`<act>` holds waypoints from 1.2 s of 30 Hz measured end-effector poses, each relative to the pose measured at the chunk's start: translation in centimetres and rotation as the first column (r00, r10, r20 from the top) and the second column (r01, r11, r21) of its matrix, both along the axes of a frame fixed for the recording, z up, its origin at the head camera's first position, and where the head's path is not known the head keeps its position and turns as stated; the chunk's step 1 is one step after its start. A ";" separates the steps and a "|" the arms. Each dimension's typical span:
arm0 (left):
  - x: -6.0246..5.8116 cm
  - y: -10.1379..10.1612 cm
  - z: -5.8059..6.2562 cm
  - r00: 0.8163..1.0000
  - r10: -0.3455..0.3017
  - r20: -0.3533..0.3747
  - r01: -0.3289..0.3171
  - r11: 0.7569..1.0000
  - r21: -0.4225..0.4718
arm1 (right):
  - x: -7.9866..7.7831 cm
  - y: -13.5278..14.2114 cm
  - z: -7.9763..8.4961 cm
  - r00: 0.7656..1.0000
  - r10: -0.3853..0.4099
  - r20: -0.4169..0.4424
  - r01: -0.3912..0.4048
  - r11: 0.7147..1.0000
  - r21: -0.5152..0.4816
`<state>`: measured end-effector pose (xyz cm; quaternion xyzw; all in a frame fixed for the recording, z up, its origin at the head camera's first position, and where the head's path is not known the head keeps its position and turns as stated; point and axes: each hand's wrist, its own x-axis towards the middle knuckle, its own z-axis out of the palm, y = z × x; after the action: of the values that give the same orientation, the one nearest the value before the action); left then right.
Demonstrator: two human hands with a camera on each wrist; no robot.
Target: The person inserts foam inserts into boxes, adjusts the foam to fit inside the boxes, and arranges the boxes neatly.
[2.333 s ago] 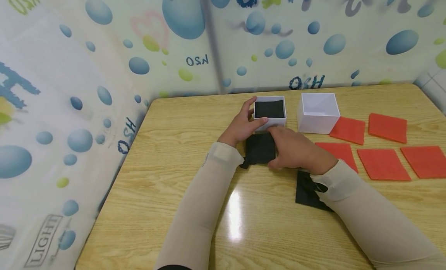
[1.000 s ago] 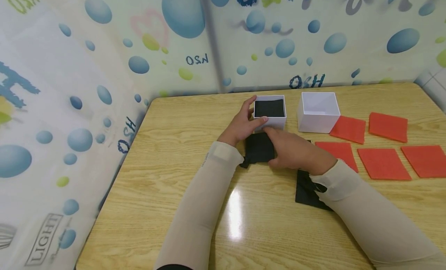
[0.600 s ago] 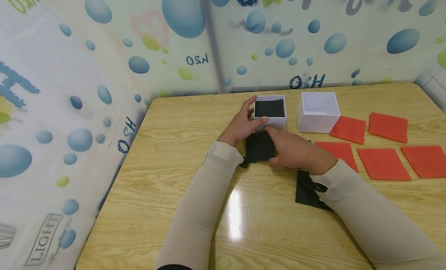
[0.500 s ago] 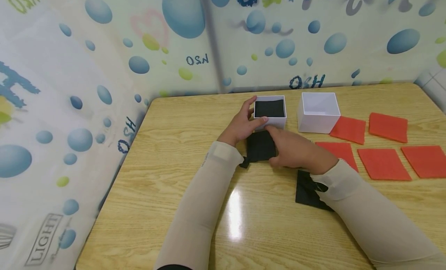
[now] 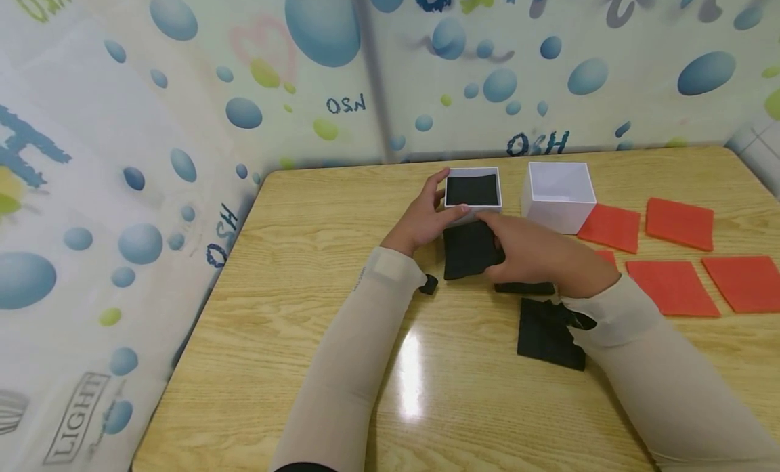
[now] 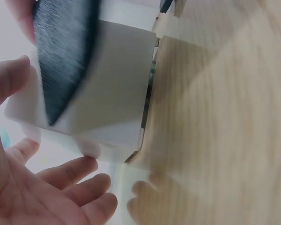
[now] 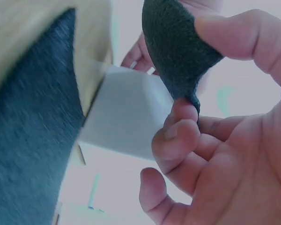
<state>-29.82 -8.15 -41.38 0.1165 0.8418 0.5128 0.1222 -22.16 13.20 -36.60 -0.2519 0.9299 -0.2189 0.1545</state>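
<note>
My left hand [image 5: 420,220] grips the small white box [image 6: 117,89] on the left, thumb across its near rim and fingers around the far left side. A black felt-like square [image 5: 472,190] lies near the top inside this box. Just in front of the box, my right hand [image 5: 529,252] pinches another black felt-like square [image 5: 469,252] by its right edge, thumb against fingers. In the right wrist view the cloth bends at the pinch. Below my right hand, a further black piece [image 5: 524,288] shows partly, and a black square [image 5: 548,333] lies partly under the sleeve.
A second white box [image 5: 556,213] stands open-topped to the right. Several red squares, one of them [image 5: 670,287] in the front row, lie flat on the wooden table [image 5: 292,255] beyond the right forearm. A patterned wall covering [image 5: 402,72] rises behind the table.
My right hand has raised the black square and shifted it slightly right and toward the box. A black piece beneath that hand now shows. My left hand stays on the box.
</note>
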 end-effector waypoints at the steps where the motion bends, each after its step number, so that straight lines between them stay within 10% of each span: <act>1: 0.0 0.0 0.0 1.000 -0.002 0.001 0.002 1.000 0.000 | 0.0 0.2 0.2 1.000 0.002 0.005 -0.002 1.000 -0.008; 23: 0.1 0.1 0.3 1.000 -0.005 -0.001 0.005 0.999 -0.031 | -0.3 4.6 2.8 0.997 0.037 0.074 -0.015 0.962 -0.274; 36: -0.2 0.0 0.0 0.999 -0.031 -0.014 0.031 0.999 0.012 | -1.0 2.3 1.3 0.977 -0.206 0.057 0.211 0.888 -0.408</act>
<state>-30.05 -8.16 -41.40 0.1338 0.8376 0.5151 0.1235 -23.13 15.50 -35.29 -0.1762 0.8836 -0.4265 0.0791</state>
